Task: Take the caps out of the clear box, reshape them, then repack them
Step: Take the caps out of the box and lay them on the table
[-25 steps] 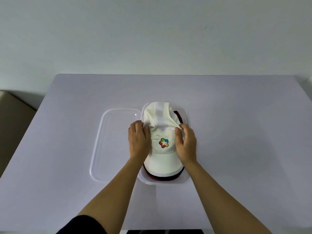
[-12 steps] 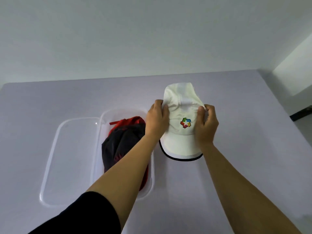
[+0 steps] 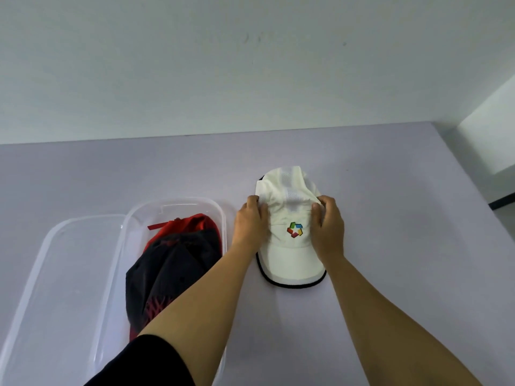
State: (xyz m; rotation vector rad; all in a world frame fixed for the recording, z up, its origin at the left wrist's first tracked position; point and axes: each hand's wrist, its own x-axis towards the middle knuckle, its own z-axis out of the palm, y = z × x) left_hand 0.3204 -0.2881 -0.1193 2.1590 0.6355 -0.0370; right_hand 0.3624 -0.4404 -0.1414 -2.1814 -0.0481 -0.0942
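white cap [image 3: 291, 247] moved beside clear box [image 3: 176, 202]

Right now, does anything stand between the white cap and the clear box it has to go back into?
No object lies between the white cap and the clear box, whose lid lies to its left. The left forearm crosses the box's near right rim, and a dark cap over a red cap occupies the box.

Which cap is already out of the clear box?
The white cap with the coloured logo, on the table beside the clear box; the dark cap and red cap lie inside.
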